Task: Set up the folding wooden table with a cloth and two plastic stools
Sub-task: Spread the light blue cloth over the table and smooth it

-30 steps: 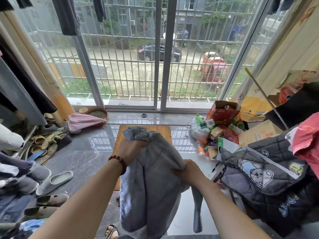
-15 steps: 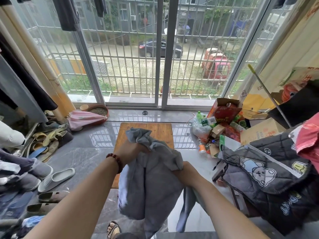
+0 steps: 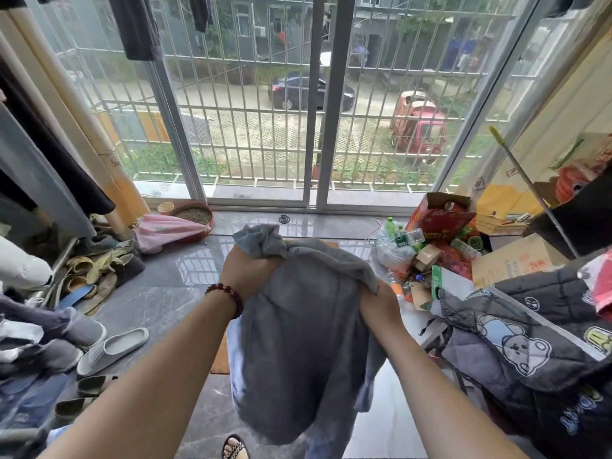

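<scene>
A grey-blue cloth point(image 3: 298, 342) hangs bunched in front of me, held up by both hands. My left hand point(image 3: 246, 271), with a red bead bracelet at the wrist, grips its upper left part. My right hand point(image 3: 379, 304) grips its right edge a little lower. The wooden table point(image 3: 220, 356) lies low on the floor behind the cloth; only a strip of its left edge and a sliver of its far edge show. No plastic stools are in view.
Slippers and shoes point(image 3: 99, 279) crowd the floor at left. Boxes, bottles and bags point(image 3: 430, 246) pile up at right beside a dark quilt with bear prints point(image 3: 530, 326). A barred sliding window point(image 3: 318, 104) closes the far side. A pink bag point(image 3: 165, 228) leans by a bowl.
Both hands have lifted the cloth higher and spread it wider, so it now hides almost all of the table top.
</scene>
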`<state>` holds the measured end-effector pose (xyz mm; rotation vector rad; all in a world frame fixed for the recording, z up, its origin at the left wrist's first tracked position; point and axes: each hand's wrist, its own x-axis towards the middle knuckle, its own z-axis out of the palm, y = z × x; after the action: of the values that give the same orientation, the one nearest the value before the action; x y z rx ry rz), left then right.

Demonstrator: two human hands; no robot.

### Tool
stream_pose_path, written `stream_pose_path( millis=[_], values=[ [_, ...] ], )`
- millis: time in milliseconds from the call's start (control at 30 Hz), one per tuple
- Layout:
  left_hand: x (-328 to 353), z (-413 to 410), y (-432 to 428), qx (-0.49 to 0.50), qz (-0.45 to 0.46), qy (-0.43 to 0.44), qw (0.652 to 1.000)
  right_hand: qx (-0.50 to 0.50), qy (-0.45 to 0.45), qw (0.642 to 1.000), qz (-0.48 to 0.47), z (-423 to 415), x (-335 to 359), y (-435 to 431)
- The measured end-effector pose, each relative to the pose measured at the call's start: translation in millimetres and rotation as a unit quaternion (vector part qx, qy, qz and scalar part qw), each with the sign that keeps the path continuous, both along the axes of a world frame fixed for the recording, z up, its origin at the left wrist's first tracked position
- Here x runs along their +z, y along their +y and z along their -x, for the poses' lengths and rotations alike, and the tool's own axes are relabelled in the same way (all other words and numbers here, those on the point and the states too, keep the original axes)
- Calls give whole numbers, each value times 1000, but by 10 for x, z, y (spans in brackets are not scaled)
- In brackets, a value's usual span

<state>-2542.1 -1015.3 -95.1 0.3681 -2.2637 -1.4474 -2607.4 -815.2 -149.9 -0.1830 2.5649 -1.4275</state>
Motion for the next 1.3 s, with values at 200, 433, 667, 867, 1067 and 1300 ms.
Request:
stream_pose_path(
  millis=[200,433,667,867,1067,1300],
  values=[
    [-11,219,-474,21,28,-35,999,-49,8,999,14,232,17,-498],
    [-59,525,-1164,-9,9,-31,999,-98,30,995,18,573,-36,-1138],
    [-206,770,-1584,17,-24,-37,999,-98,16,994,50,704,-137,-1626],
    [-354,1007,-1728,13,-85,-32,996,-86,8,993,77,794,-151,-1738],
    [-471,1416,-1805,22,-81,-48,995,-102,-2,992,77,1161,-252,-1819],
    [-791,2052,-1815,50,-149,-149,976,-86,-72,990,81,1764,-573,-1967]
  ],
)
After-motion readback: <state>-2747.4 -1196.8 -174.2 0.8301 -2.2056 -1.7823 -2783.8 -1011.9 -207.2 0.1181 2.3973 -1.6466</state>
